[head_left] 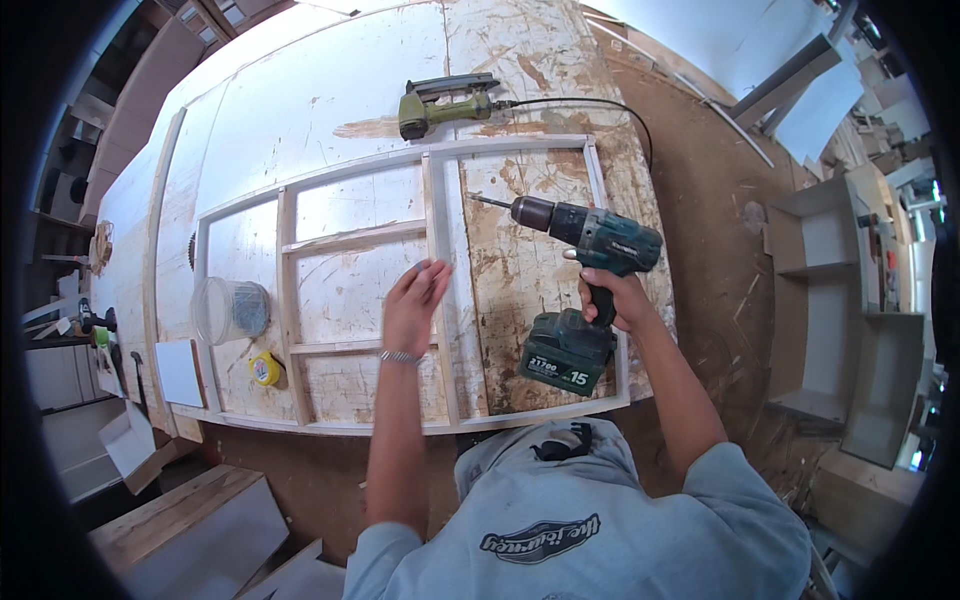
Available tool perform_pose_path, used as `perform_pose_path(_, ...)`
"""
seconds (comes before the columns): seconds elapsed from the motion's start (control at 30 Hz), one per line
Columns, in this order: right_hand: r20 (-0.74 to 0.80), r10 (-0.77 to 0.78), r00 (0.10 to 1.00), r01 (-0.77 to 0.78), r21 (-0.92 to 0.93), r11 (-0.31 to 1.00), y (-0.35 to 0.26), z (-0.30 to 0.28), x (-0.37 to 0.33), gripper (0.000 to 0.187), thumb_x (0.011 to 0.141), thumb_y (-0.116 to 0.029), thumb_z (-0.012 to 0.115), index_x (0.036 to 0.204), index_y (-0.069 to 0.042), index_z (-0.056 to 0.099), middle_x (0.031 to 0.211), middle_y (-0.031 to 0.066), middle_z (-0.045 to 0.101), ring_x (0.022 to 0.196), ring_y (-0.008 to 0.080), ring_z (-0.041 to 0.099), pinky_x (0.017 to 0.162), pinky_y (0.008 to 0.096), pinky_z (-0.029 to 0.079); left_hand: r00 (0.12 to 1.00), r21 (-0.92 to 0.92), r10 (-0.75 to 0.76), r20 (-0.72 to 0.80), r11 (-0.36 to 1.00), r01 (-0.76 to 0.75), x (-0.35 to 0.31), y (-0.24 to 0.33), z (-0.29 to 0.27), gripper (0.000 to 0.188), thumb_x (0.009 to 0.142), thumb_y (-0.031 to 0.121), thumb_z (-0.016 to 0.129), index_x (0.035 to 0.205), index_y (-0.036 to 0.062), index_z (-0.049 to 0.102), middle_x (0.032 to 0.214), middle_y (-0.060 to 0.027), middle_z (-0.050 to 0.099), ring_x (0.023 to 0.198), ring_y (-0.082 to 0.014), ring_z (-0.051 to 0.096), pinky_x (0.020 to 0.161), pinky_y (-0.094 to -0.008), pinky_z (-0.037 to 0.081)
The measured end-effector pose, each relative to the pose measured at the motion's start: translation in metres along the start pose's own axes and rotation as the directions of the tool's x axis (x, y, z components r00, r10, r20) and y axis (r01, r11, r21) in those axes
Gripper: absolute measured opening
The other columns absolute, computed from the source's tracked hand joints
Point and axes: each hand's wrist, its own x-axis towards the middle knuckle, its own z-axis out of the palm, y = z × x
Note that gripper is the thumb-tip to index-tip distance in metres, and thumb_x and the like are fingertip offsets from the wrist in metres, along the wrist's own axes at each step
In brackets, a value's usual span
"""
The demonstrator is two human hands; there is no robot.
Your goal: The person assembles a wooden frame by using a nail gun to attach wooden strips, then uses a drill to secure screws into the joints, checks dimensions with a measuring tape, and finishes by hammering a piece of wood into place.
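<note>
My right hand (622,298) is wrapped round the grip of a green and black cordless drill (615,243). Its bit (489,201) points left, and the large battery hangs below the handle. My left hand (412,296), a metal bracelet at its wrist, is held with fingertips pressed together; whatever they hold, if anything, is too small to make out. Beneath both hands lies a flat wooden frame (289,318) with several crosspieces. The left hand is over the frame, beside a long strip (437,205); the drill is above its right-hand section.
On the worktable (330,90) lie a green nail gun (440,108) with a black hose, a clear plastic tub (212,312) of small fasteners, and a yellow tape measure (264,369). A white board piece (180,373) sits at the left edge. Open cabinet boxes (815,290) stand to the right.
</note>
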Motion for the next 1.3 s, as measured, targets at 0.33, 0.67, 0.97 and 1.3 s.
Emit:
perform_pose_path(0.33, 0.245, 0.316, 0.916, -0.378, 0.269, 0.886, 0.061, -0.070, 0.069, 0.042, 0.096, -0.020, 0.060, 0.135, -0.003, 0.060, 0.066, 0.0026, 0.056, 0.049, 0.0131, 0.051, 0.048, 0.0292, 0.045, 0.957, -0.096, 0.037, -0.289, 0.993, -0.067, 0.117, -0.073, 0.049, 0.029, 0.109, 0.014, 0.046, 0.128, -0.0081, 0.047, 0.133, -0.0199, 0.061, 0.125, -0.0301, 0.063, 0.103, -0.0373, 0.057)
perform_pose_path(0.67, 0.194, 0.450, 0.871, -0.482, 0.168, 0.860, 0.064, -0.083, 0.089, 0.034, 0.096, -0.023, 0.061, 0.120, 0.001, 0.065, 0.064, 0.0021, 0.055, 0.050, 0.0139, 0.052, 0.049, 0.0301, 0.045, 0.920, 0.088, 0.122, -0.373, 0.991, -0.096, 0.141, -0.102, 0.051, 0.024, 0.106, 0.021, 0.059, 0.115, -0.0011, 0.057, 0.119, -0.0131, 0.068, 0.112, -0.0231, 0.068, 0.092, -0.0308, 0.058)
perform_pose_path(0.97, -0.395, 0.244, 0.886, -0.384, -0.329, 0.863, 0.046, -0.051, 0.096, 0.039, 0.085, -0.036, 0.080, 0.084, 0.000, 0.066, 0.070, 0.0095, 0.068, 0.056, 0.0158, 0.066, 0.050, 0.0315, 0.054, 0.902, 0.020, 0.168, -0.398, 0.984, -0.175, 0.151, -0.109, 0.053, 0.025, 0.107, 0.021, 0.055, 0.118, -0.0008, 0.060, 0.122, -0.0125, 0.068, 0.116, -0.0211, 0.066, 0.092, -0.0284, 0.057)
perform_pose_path(1.3, -0.453, 0.074, 0.889, -0.328, -0.513, 0.793, 0.040, -0.044, 0.114, 0.054, 0.078, -0.039, 0.083, 0.103, 0.005, 0.062, 0.078, 0.0150, 0.071, 0.057, 0.0208, 0.069, 0.055, 0.0336, 0.057, 0.917, -0.090, 0.083, -0.391, 0.988, -0.127, 0.159, -0.105, 0.057, 0.036, 0.111, 0.028, 0.046, 0.126, -0.0033, 0.056, 0.129, -0.0155, 0.065, 0.122, -0.0257, 0.064, 0.101, -0.0339, 0.054)
